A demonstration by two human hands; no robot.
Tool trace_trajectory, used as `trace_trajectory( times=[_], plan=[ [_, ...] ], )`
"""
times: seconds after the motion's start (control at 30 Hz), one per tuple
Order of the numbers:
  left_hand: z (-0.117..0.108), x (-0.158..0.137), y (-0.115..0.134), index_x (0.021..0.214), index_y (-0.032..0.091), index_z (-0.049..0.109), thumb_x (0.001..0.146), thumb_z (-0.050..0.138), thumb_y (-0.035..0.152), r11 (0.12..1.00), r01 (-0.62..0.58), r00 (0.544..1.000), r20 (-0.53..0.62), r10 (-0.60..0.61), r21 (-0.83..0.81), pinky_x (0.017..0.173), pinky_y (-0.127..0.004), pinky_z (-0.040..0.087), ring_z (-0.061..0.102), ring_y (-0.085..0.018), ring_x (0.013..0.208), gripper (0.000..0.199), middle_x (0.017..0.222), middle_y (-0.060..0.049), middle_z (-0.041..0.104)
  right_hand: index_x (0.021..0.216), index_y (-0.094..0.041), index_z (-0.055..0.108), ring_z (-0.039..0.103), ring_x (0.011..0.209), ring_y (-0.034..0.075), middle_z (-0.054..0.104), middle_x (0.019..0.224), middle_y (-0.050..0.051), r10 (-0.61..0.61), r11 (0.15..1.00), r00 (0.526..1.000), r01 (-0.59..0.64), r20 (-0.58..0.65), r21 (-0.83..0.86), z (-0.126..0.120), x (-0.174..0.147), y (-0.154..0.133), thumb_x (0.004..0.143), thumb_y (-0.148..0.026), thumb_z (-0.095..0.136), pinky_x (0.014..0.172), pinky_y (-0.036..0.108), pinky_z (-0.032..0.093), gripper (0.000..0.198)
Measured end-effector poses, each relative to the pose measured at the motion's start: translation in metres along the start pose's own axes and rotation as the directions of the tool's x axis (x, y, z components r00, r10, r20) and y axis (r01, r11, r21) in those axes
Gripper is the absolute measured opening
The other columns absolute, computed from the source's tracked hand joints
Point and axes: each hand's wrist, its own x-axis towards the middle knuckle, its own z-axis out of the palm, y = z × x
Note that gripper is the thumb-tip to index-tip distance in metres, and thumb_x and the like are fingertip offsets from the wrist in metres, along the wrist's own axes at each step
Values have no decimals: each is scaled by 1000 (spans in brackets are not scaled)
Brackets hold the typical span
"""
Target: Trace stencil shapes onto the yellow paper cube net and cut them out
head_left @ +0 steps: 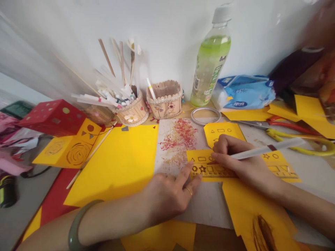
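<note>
A white marker (269, 147) with a dark band is gripped in my right hand (246, 167), its tip low over a yellow paper strip (191, 154). Drawn on that strip are a triangle, a rectangle and a circle. Across its lower part lies a see-through stencil ruler (217, 170) with shape cut-outs and numbers. My left hand (167, 193) rests outstretched fingers on the ruler's left end, a ring on one finger. Just behind my right hand sits another yellow piece (222, 129) with drawn shapes. My right fingers partly hide the marker's tip and the ruler's middle.
Behind stand two decorated stick pots (132, 113) (166, 103), a green drink bottle (210, 66) and a blue wipes pack (246, 92). A silver ring (206, 115) and scissors (300, 139) lie right. A large yellow sheet (123, 157) and red box (54, 118) are left.
</note>
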Motion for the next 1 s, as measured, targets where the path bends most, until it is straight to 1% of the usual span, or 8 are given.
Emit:
trace_trajectory(
  times=[0.07,0.13,0.23,0.4,0.6,0.8,0.9,1.0],
  plan=[
    [0,0,-1,118,15,61,89,40,13,1000,-15,1000,-8,15,1,33,-23,44,55,-10,38,36,119,-19,62,57,-22,39,38,47,9,41,53,-6,18,999,998,-15,-56,51,-6,1,-4,77,-35,65,44,21,36,35],
    [0,1,-1,116,15,61,89,40,13,1000,-27,999,-16,27,3,32,-24,43,55,-11,37,35,118,-19,63,57,-22,41,42,49,9,40,54,-6,11,1000,997,-9,-78,23,-12,2,-9,78,-38,66,47,22,40,36],
    [1,1,0,115,15,61,89,39,14,1000,-16,999,-28,16,13,32,-25,44,55,-12,37,34,117,-19,64,60,-22,44,41,49,9,41,55,-6,-19,998,999,16,-42,-61,-20,-1,-10,77,-39,68,44,22,36,34],
    [5,-1,3,117,15,59,93,35,17,1000,-6,1000,-23,7,30,34,-26,44,56,-12,39,34,119,-18,63,60,-22,40,34,47,8,40,53,-7,5,998,996,1,94,-70,-23,-10,5,77,-31,65,41,20,30,33],
    [6,-3,4,123,13,54,93,35,17,998,-37,999,35,35,51,38,-25,44,57,-11,43,36,123,-21,60,59,-22,37,36,48,9,41,53,-6,13,997,993,-4,116,-83,-21,-11,14,78,-31,60,43,21,31,31],
    [-4,2,14,119,13,56,87,39,13,994,31,992,121,-43,103,42,-26,45,58,-13,51,36,134,-20,50,60,-23,37,37,48,10,43,54,-6,17,989,989,5,144,-151,-21,-11,11,80,-31,55,43,22,29,27],
    [-8,8,13,112,11,61,87,38,12,995,2,998,57,-8,95,40,-26,44,57,-13,51,33,131,-16,55,62,-23,38,37,49,10,43,55,-6,5,985,988,23,156,-173,-20,-10,11,80,-30,54,43,22,28,25],
    [-9,15,9,104,10,65,88,39,11,997,-59,996,-60,63,58,39,-26,43,58,-14,52,30,113,-12,67,62,-23,38,37,50,10,43,56,-5,2,981,988,29,155,-192,-19,-10,9,80,-30,54,45,23,29,25]
  ],
)
